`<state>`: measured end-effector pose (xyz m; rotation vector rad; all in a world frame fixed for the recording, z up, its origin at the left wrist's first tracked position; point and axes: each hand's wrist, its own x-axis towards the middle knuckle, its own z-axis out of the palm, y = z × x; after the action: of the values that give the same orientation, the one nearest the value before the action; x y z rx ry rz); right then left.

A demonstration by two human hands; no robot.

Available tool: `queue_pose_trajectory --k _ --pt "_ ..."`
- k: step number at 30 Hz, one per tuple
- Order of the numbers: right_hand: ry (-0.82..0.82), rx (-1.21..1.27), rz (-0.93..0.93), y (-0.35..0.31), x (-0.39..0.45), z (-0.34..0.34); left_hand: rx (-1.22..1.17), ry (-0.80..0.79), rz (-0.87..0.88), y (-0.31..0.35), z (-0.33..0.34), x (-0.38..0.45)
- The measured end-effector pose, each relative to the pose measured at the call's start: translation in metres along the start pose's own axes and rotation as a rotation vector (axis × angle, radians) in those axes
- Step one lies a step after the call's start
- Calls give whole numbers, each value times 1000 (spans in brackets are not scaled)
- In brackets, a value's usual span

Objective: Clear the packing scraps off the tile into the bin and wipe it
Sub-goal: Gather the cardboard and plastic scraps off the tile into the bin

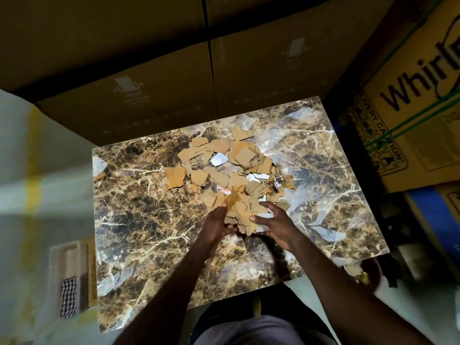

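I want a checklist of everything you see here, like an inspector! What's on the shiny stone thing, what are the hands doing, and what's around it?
Surface: glossy brown-and-grey marble-pattern tile, mostly bare toward the near and left parts.
Job's things: torn brown cardboard scraps with a few white bits, piled on the far-right middle; dark round bin off the tile's right near corner, some scraps in it.
Clutter: checked black-and-white cloth lying left of the tile.
Hands: left hand and right hand cup a bunch of scraps between them.
Cables: nothing seen.
Surroundings: large brown cardboard boxes behind; yellow printed carton with green straps at right.
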<state>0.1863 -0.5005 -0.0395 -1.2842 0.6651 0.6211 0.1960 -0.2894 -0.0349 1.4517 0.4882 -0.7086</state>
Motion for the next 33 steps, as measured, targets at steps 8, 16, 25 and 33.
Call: queue_pose_trajectory --k 8,16,25,33 --pt "-4 53 -12 13 -30 -24 180 -52 51 2 37 -12" --pt "100 278 -42 41 -87 -101 460 -258 103 2 126 -27" --pt "338 326 -133 111 -179 -234 367 -498 40 -61 275 -64" --pt "590 470 -94 227 -214 -365 462 -526 36 -193 419 -59"
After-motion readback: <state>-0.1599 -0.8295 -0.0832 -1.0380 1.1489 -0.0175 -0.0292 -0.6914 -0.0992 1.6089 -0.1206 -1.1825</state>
